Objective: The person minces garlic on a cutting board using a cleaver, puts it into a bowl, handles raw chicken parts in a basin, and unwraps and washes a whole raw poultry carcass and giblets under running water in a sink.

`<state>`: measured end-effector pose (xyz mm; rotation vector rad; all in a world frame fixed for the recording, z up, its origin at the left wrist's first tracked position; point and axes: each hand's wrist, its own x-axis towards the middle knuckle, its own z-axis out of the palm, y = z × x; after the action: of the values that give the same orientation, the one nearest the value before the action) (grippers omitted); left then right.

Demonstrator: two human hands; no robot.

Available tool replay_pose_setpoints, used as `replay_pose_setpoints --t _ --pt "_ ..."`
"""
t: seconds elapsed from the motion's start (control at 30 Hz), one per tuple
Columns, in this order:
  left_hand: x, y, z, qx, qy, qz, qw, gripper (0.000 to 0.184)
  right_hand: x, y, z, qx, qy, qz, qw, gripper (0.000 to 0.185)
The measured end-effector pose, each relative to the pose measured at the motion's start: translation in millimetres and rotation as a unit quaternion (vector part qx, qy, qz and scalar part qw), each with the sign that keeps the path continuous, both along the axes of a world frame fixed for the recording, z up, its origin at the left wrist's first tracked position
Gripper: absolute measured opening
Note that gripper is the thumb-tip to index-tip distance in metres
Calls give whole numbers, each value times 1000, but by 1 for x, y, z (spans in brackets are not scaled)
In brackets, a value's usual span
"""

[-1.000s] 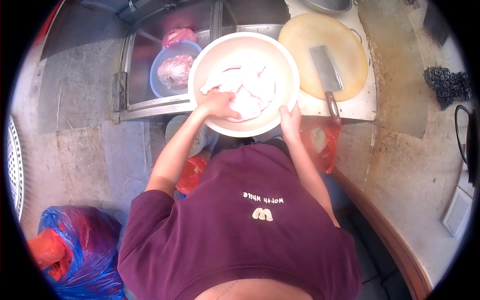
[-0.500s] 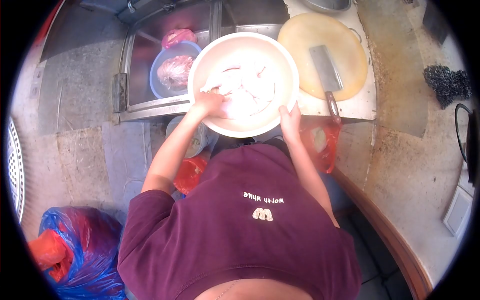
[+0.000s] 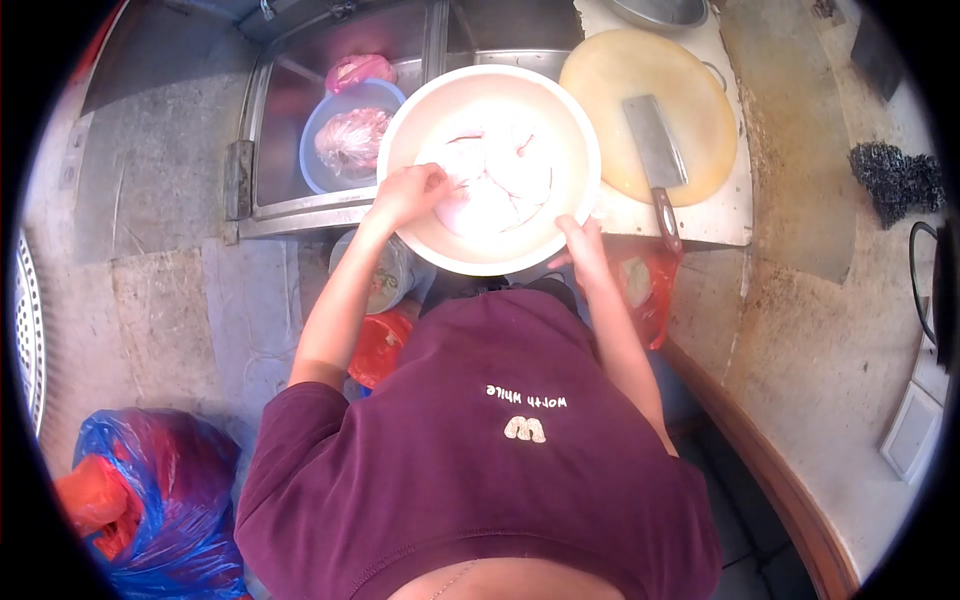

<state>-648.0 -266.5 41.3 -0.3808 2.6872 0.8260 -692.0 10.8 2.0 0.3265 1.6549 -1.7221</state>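
A large pale basin (image 3: pixel 414 120) is held in front of my body, just past the waist. Inside lie whitish, overexposed pieces (image 3: pixel 505 185) with thin dark reddish lines, perhaps raw meat; their kind is washed out by glare. My right hand (image 3: pixel 583 247) grips the basin's near right rim, thumb on top and fingers curled below. Over the left rim reaches my left hand (image 3: pixel 412 194), its fingers curled together above the inside of the basin. Whether anything small is between those fingertips cannot be made out.
To the right, a cleaver (image 3: pixel 655 145) lies on a round cutting board (image 3: pixel 600 80). At left, a steel sink (image 3: pixel 290 100) holds a blue bowl (image 3: pixel 312 160) with bagged meat (image 3: pixel 352 138) and a pink bag (image 3: pixel 360 70). A red bucket (image 3: pixel 375 350) stands below; a blue bag (image 3: pixel 180 500) sits lower left.
My left hand has lifted out from among the pale pieces and drawn back toward the left rim, fingers curled. My right hand still holds the rim, and the basin has hardly moved.
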Motion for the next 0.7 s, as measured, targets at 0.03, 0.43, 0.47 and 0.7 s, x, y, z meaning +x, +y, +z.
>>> replay_pose_setpoints --t 0.03,0.43,0.47,0.7 --pt "-1 -3 3 13 5 16 1000 35 1 0 1 -8 -2 -3 1000 45" --pt "0 -41 -5 320 164 202 911 23 1 -5 -15 -175 -23 -61 982 46" --pt "0 -45 -3 321 176 217 905 23 -2 -9 -12 -178 -30 -68 981 46" --pt "-2 -80 18 323 251 320 855 24 -69 -62 -18 -190 -34 -47 980 40"
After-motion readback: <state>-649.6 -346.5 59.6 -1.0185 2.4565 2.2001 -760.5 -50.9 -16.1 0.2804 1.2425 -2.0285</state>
